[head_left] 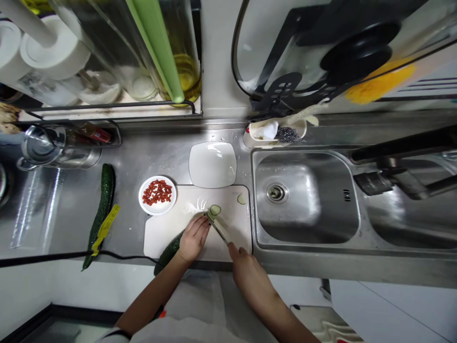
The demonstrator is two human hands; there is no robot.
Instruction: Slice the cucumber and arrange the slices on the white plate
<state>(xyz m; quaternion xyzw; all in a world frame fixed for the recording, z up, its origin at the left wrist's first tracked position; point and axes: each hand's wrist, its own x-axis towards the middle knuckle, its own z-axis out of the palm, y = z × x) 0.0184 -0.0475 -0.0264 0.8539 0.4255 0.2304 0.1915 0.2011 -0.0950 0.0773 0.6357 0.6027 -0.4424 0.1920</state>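
My left hand (193,238) is closed over a dark green cucumber (169,252) and presses it on the white cutting board (235,228). The cucumber's cut end is hidden under my fingers. In my right hand (248,271) is a kitchen knife (218,229), gripped by its handle, with the blade at my left fingertips. One round cucumber slice (215,209) lies just beyond the blade. Another slice (242,199) rests near the board's far right corner. Behind the board sits a white squarish plate (213,164). A white bowl of small red pieces (157,196) overlaps the board's left corner.
To the left lies a second cucumber (103,209) with a yellow tag (105,229). A steel sink (303,200) with a black faucet (392,166) is on the right. Jars and bottles fill a rack (117,107) at the back left. A black cable (71,258) crosses the front left.
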